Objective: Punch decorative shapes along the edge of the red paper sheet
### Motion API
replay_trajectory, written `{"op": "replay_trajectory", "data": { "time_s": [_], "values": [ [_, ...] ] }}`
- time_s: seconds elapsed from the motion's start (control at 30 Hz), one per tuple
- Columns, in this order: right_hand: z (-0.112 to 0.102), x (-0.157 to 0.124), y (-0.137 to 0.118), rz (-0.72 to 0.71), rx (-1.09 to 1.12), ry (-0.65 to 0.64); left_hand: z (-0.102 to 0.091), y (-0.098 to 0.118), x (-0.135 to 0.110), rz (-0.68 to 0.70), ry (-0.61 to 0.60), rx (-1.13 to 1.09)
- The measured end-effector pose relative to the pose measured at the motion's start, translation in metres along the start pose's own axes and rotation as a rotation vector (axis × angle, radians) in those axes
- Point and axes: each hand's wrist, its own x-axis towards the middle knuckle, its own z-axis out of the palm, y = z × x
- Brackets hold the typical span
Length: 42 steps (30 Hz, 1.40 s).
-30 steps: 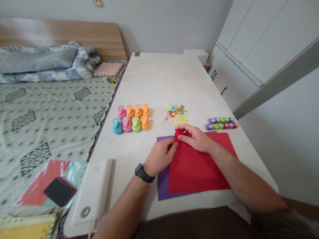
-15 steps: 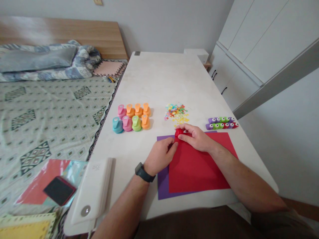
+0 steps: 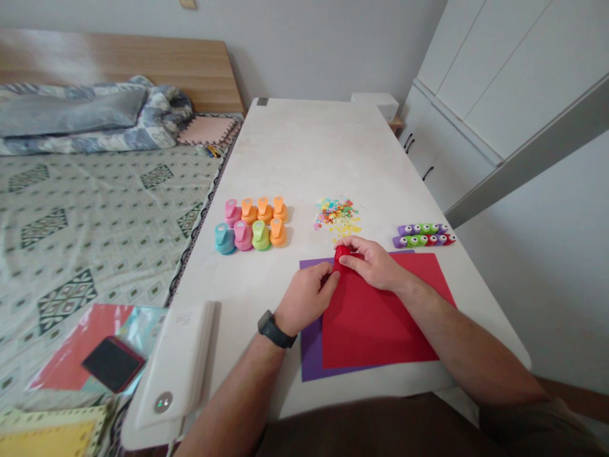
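Observation:
My right hand [image 3: 373, 261] is closed around a small red craft punch [image 3: 340, 253] at the far left corner of a red paper sheet [image 3: 380, 317]. Thumb and index finger of my left hand [image 3: 311, 292], which wears a black watch [image 3: 276, 329] at the wrist, pinch the red sheet's edge just below the punch. Beneath the red sheet lies a purple sheet [image 3: 311, 349], showing along its left and far edges. Beyond the punch is a scattered pile of colourful paper cutouts [image 3: 337, 212]. My fingers hide part of the punch and the paper corner.
Large coloured punches [image 3: 261, 235] stand in two rows on the left of the white table [image 3: 309, 146]. Two rows of small punches [image 3: 423, 236] sit at the right. A white device [image 3: 178, 362] lies near the left edge, beside a bed [image 3: 104, 222] holding a dark phone-like object [image 3: 113, 364].
Both hands stay almost in the same place, holding the punch and the red paper. A green light now shows on the white device's round panel.

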Motion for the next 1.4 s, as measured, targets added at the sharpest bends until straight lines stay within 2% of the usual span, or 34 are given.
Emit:
{"op": "replay_trajectory", "data": {
  "time_s": [1.4],
  "values": [
    [0.0064, -0.0013, -0.0005, -0.006, -0.043, 0.011, -0.0004, 0.0000, -0.0008, -0.013, 0.004, -0.004]
  ]
}}
